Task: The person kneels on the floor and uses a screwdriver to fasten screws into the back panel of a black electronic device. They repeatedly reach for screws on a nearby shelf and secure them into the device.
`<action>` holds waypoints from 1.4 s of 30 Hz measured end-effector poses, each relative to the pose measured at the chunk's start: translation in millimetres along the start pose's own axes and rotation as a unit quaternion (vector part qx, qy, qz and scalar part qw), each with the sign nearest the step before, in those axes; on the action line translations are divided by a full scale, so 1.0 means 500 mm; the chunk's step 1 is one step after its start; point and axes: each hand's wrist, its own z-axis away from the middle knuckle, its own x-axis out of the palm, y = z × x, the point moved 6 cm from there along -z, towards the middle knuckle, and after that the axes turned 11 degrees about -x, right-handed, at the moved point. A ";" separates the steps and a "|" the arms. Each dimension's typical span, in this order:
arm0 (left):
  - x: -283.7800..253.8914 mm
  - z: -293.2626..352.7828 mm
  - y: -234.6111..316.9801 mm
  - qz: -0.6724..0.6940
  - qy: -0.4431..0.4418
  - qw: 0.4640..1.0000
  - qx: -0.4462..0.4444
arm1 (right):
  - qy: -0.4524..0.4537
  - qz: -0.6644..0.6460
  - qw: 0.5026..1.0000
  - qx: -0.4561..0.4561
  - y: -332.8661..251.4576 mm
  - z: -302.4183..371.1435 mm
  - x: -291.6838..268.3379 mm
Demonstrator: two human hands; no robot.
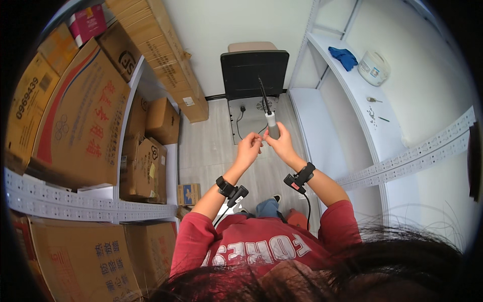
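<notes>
My right hand (283, 146) is wrapped round the grey lower part of a grey-and-white handheld tool (270, 120). Long thin black parts extend from the tool's white top, pointing away from me. Close beside it, my left hand (249, 148) has its fingers pinched together, and its fingertips almost meet those of my right hand. Whatever lies in that pinch is too small to make out. Beyond the tool stands an upright black panel (241, 75). Below the panel is a pale surface with a round grille and a dark cable (239, 126) with a plug.
Shelves on the left carry large cardboard boxes (83, 116), and tall cartons (156, 45) lean at the back. The right-hand white shelf (359, 93) bears a blue cloth (343, 58), a white tub (374, 68) and scattered small metal parts (372, 117). A small box (188, 194) sits low at left.
</notes>
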 end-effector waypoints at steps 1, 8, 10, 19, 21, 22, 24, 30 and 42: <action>-0.003 0.005 -0.006 0.003 0.001 1.000 -0.006 | -0.003 0.001 1.000 0.003 0.011 0.008 0.005; -0.027 0.028 -0.081 0.087 0.019 0.995 -0.044 | -0.038 0.028 0.998 0.032 0.041 0.049 0.056; -0.029 0.037 -0.084 0.087 0.028 0.995 -0.046 | -0.030 0.023 0.999 0.035 0.051 0.055 0.063; -0.059 0.042 -0.099 -0.018 0.117 0.993 0.016 | -0.039 0.067 0.997 0.005 0.031 0.074 0.079; -0.069 0.037 -0.101 0.017 0.131 0.991 0.031 | -0.075 0.094 0.993 -0.020 0.010 0.078 0.086; -0.076 0.036 -0.109 0.043 0.133 0.990 0.017 | -0.101 0.109 0.988 -0.034 -0.003 0.080 0.089; -0.097 0.038 -0.095 0.094 0.131 0.987 -0.009 | -0.139 0.142 0.979 -0.053 -0.010 0.083 0.090; -0.196 0.005 -0.087 0.098 0.144 0.984 0.024 | -0.194 0.263 0.944 -0.036 -0.034 0.092 0.064; -0.224 -0.025 -0.071 0.132 0.149 0.980 0.014 | -0.228 0.322 0.919 0.016 -0.058 0.103 0.041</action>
